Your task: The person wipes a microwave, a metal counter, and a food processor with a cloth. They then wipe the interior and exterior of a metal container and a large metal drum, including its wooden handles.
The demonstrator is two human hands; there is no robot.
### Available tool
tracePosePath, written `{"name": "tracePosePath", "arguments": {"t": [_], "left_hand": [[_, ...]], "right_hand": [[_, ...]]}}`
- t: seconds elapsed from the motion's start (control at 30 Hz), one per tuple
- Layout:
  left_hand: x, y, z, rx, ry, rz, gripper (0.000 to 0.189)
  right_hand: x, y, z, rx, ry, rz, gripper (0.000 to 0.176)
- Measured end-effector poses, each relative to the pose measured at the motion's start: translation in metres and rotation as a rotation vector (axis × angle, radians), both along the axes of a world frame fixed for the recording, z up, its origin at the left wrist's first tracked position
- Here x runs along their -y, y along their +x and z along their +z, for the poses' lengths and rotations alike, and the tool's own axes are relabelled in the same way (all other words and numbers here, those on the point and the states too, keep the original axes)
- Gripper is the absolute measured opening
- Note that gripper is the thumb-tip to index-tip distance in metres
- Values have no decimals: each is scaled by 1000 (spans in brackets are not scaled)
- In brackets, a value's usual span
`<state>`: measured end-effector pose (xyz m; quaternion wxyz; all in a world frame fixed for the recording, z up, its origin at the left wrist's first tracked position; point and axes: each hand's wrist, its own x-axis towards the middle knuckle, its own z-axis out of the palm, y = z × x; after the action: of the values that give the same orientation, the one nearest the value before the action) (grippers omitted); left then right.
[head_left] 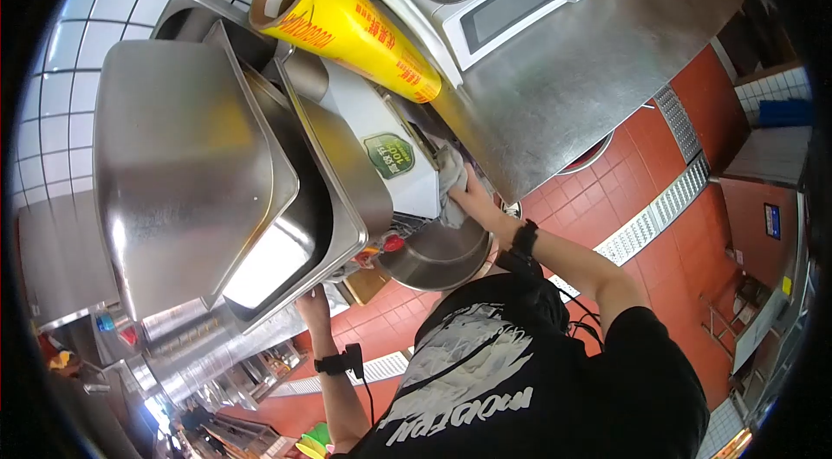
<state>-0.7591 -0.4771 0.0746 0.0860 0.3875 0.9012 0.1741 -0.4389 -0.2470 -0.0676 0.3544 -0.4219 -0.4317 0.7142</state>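
**A:** ok what's the right hand point(469, 195) up to here; looks bunched up around something

**B:** yeah, it's closed on a grey cloth point(451, 186), fingers curled into the fabric; the cloth sits right by the end of the white box point(416, 186), the one with the green label point(389, 154); can't tell if it's pressed on the box or just in front of it

**A:** and the left hand point(314, 307)?

**B:** that one's down by the lower edge of the steel pans; fingers go out of sight behind the rim, so I can't tell how wide it is or if it's gripping anything; both wrists have a black band, btw

**A:** lol those pans are huge

**B:** the big steel pan point(191, 173) fills the left side; a second steel pan point(342, 138) is just beside it, between it and the white box; there's a round metal bowl point(438, 255) below the cloth too, plus a small red thing point(393, 242) near its edge, too small to make out

**A:** what's the yellow tube?

**B:** a fat yellow roll point(364, 30) with red print, lying at an angle above the box; past it there's a white microwave point(516, 17) by the steel desk point(572, 112); red tiled floor point(646, 164) under everything
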Motion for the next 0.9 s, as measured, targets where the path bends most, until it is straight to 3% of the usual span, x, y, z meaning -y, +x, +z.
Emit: {"name": "tracePosePath", "arguments": {"t": [0.03,0.13,0.17,0.27,0.3,0.33,0.43,0.53,0.6,0.73,0.8,0.9], "left_hand": [[2,0,0,-7,10,12,38],[-20,27,25,-10,-141,200,33],[-17,24,23,37,-113,195,33],[4,4,-4,261,67,258,33],[19,-15,-26,195,82,149,33],[21,-16,-31,156,49,129,24],[1,11,-1,110,124,159,30],[6,1,-9,-61,120,19,26],[7,-2,-6,-29,144,-45,24],[5,-7,21,123,188,-199,13],[9,-18,21,109,291,-279,12],[13,-30,28,224,76,-337,11]], "right_hand": [[-2,-7,-32,14,-35,10,44],[-10,-11,-32,41,-243,-5,44],[-9,-14,-43,43,-79,-64,44],[-11,-2,-33,69,-158,38,46],[-10,-3,-76,201,-54,45,49],[-10,2,-74,205,-39,78,49],[-6,8,-23,224,-222,116,52],[14,-2,-48,78,-270,-45,53],[24,-8,-36,84,-207,-26,59],[42,-18,-59,78,-223,-283,50],[60,-29,-46,33,-248,-373,49],[96,-64,-45,-20,-65,-437,49]]}}
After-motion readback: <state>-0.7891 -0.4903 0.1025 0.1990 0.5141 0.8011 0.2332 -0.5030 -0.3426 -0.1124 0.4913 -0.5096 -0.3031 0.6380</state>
